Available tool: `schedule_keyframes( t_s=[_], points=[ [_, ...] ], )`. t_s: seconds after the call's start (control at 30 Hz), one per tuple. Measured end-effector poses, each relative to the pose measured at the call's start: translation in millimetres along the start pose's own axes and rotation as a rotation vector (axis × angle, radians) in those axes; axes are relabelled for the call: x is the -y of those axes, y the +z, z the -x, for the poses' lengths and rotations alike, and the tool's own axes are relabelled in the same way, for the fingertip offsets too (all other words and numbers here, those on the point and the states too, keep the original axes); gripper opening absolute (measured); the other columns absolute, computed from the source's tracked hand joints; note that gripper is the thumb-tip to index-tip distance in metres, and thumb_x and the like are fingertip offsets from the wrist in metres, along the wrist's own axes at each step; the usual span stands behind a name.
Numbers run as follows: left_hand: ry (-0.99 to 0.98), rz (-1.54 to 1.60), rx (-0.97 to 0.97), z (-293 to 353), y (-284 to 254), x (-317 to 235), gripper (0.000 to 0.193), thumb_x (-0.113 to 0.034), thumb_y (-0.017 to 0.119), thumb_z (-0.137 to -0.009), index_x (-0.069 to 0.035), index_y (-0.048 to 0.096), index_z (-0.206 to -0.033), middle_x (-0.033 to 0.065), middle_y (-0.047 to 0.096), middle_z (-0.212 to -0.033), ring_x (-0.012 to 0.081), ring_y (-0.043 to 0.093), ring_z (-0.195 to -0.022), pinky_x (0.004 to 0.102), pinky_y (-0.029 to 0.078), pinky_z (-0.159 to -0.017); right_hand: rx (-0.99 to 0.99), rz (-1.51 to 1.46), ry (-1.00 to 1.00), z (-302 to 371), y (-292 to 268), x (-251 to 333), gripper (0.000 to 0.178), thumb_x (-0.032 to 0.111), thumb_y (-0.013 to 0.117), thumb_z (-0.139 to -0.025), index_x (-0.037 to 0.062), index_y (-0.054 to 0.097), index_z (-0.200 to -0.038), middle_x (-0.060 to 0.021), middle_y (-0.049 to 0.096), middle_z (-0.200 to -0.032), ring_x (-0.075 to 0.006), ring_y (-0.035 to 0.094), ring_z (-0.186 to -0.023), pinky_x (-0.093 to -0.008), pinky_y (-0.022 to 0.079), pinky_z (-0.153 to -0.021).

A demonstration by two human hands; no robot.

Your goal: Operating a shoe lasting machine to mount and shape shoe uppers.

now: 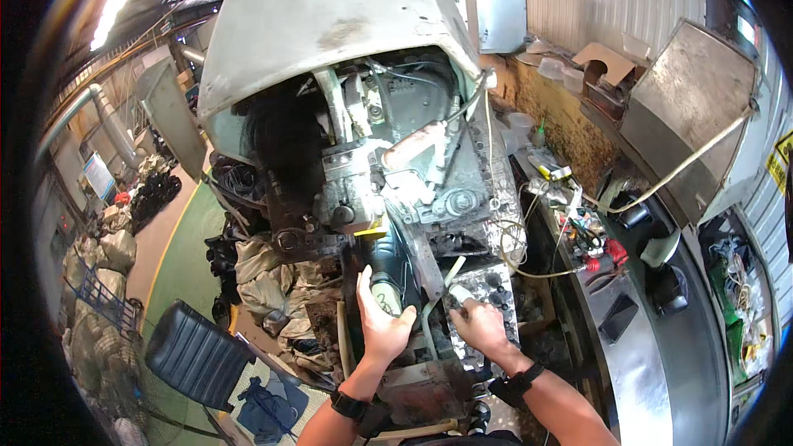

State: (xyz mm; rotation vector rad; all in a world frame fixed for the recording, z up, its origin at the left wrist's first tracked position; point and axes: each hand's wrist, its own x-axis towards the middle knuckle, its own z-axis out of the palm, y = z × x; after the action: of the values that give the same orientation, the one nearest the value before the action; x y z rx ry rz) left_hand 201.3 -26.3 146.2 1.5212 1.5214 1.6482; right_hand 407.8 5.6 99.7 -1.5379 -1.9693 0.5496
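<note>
Wristbands, black, two. Dark cylinder, pale near end: straight ahead of the left hand, the nearer, which clasps that end; long axis running forward into the greasy machine. Right hand, to its right: clenched on a pale knob.

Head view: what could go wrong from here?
Scraping: the left hand is wrapped around a pale cylindrical piece, close to metal parts of the machine; a slip might graze bare skin.
Accidental movement: the right hand is on a whitish knob; if that is a control, a nudge might move something.
Snagging: a thin pale cable loops between the machine and the workbench and might catch an arm.
</note>
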Motion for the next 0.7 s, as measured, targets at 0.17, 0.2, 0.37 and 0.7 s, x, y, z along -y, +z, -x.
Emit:
schedule_keyframes(
  t_s=[0.17, 0.2, 0.37, 0.7],
  points=[
    [0.010, -0.036, -0.001, 0.0, 0.2, 0.0, 0.100, -0.001, 0.077, -0.072, 0.001, 0.025, -0.157, 0.0224, 0.039, -0.151, 0.0344, 0.041, -0.141, 0.0430, 0.031, -0.121, 0.009, -0.053, 0.021, -1.4, 0.0, -0.9, 0.028, 0.031, 0.072, -0.091, 0.0032, 0.071, -0.089, -0.0173, 0.075, -0.080, -0.0424, 0.072, -0.078, -0.0527, 0.058, -0.077],
    [0.031, -0.041, 0.000, 0.3, 0.3, -0.6, 0.101, 0.003, 0.076, -0.072, -0.001, 0.024, -0.158, 0.0200, 0.042, -0.147, 0.0309, 0.044, -0.136, 0.0417, 0.034, -0.118, 0.012, -0.043, 0.018, -2.0, 0.3, -1.2, 0.028, 0.031, 0.072, -0.091, 0.0032, 0.071, -0.089, -0.0173, 0.075, -0.080, -0.0422, 0.072, -0.078, -0.0524, 0.058, -0.077],
    [0.075, -0.123, -0.005, 0.1, -0.5, -5.7, 0.100, 0.006, 0.076, -0.073, -0.001, 0.024, -0.158, 0.0182, 0.043, -0.145, 0.0279, 0.045, -0.134, 0.0406, 0.034, -0.118, -0.055, -0.082, -0.016, -3.8, 4.2, -3.3, 0.030, 0.032, 0.066, -0.095, 0.0023, 0.070, -0.088, -0.0212, 0.071, -0.072, -0.0429, 0.072, -0.072, -0.0510, 0.058, -0.071],
    [-0.006, 0.063, -0.020, 0.4, -5.9, 1.8, 0.086, -0.005, 0.074, -0.082, 0.004, 0.030, -0.156, 0.0235, 0.038, -0.155, 0.0329, 0.040, -0.144, 0.0426, 0.030, -0.122, -0.025, -0.082, 0.010, -2.2, 2.3, -3.1, 0.031, 0.031, 0.065, -0.096, 0.0012, 0.070, -0.089, -0.0226, 0.071, -0.074, -0.0437, 0.072, -0.074, -0.0516, 0.058, -0.075]
  ],
)
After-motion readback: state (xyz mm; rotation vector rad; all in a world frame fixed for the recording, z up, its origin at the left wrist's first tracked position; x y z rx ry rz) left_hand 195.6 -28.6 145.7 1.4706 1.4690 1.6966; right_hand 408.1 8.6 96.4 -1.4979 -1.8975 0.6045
